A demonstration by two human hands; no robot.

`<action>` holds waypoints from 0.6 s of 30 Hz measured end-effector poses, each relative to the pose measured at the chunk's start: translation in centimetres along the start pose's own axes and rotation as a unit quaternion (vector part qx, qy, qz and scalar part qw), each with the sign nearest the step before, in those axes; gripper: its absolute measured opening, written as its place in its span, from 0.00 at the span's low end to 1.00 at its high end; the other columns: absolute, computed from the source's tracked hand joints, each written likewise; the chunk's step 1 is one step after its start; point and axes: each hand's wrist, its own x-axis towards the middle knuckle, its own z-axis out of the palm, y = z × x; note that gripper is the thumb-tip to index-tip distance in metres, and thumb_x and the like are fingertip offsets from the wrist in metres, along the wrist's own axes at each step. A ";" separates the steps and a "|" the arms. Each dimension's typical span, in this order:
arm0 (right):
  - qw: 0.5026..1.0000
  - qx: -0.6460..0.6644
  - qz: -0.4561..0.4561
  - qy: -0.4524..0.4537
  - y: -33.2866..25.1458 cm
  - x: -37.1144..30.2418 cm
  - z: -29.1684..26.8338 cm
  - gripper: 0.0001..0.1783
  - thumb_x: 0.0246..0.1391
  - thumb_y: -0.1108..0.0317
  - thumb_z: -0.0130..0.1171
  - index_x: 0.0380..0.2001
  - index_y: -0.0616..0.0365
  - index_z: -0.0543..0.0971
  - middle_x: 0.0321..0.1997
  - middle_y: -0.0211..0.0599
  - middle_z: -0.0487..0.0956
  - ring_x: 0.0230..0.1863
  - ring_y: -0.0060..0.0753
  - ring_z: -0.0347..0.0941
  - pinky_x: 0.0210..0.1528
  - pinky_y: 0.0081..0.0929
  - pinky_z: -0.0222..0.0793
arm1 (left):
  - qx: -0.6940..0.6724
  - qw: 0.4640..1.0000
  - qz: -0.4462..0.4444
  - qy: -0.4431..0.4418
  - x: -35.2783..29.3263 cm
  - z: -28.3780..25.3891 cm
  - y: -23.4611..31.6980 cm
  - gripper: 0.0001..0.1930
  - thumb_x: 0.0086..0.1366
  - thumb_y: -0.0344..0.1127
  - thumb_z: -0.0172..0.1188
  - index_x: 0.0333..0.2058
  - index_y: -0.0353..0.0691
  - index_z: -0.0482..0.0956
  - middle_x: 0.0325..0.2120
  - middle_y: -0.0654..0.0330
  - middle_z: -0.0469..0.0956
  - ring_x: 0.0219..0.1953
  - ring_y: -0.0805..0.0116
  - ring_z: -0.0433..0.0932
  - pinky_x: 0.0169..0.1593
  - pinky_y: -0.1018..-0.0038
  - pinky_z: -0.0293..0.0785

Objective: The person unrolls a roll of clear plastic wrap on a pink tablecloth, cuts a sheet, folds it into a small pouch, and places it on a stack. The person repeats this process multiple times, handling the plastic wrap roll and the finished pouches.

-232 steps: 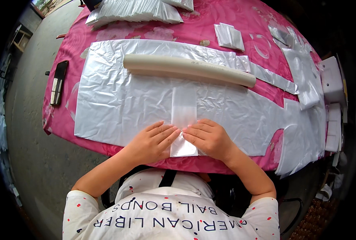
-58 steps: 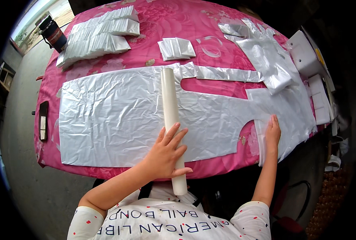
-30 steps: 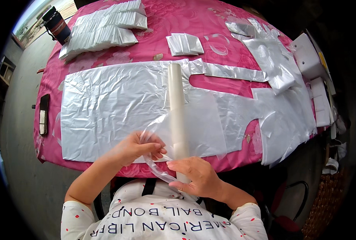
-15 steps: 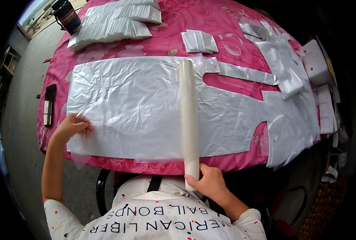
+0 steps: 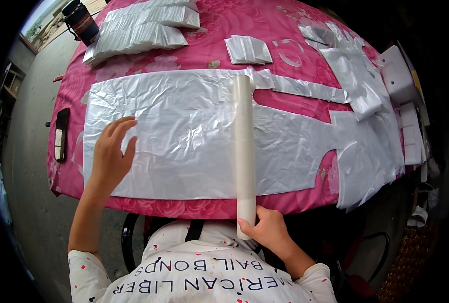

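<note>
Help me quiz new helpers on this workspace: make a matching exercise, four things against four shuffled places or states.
1. Pale roll
2. Left hand
3. Phone-shaped dark object
4. Dark flask

A. Lying flat on the pink cloth, left of the silvery sheets
B. Beside the long rows of folded packets
C. Gripped near its lower end by the right hand
D. Open, over the sheets

Pairs: 1-C, 2-D, 3-A, 4-B

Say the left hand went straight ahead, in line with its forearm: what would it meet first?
Most likely the big pile of folded white packets, past the far edge of the plastic sheet. The left hand appears above the sheet, but depth is unclear, so it might brush that first.
</note>
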 end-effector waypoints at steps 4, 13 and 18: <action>1.000 0.008 0.005 -0.013 0.0 -0.1 -0.1 0.23 0.40 0.50 0.62 0.27 0.62 0.77 0.21 0.48 0.77 0.25 0.48 0.75 0.30 0.37 0.71 | -0.226 0.968 0.100 -0.046 0.5 7.1 8.2 0.24 0.55 0.25 0.54 0.53 0.35 0.65 0.54 0.50 0.65 0.54 0.51 0.65 0.56 0.64 0.63; 0.985 0.057 0.049 -0.157 0.2 2.0 -2.4 0.21 0.43 0.55 0.66 0.30 0.65 0.79 0.24 0.39 0.80 0.25 0.25 0.76 0.30 0.23 0.71 | -0.067 0.985 0.128 -0.100 -0.3 13.2 10.8 0.32 0.59 0.39 0.42 0.58 0.22 0.52 0.60 0.38 0.52 0.64 0.47 0.49 0.65 0.57 0.41; 0.996 0.075 -0.034 -0.045 -1.7 10.0 -5.0 0.27 0.52 0.48 0.58 0.28 0.69 0.78 0.22 0.37 0.78 0.23 0.23 0.74 0.27 0.21 0.69 | -0.030 0.985 0.131 -0.108 -0.2 13.2 10.8 0.32 0.58 0.40 0.40 0.57 0.21 0.53 0.60 0.38 0.52 0.64 0.46 0.48 0.66 0.58 0.40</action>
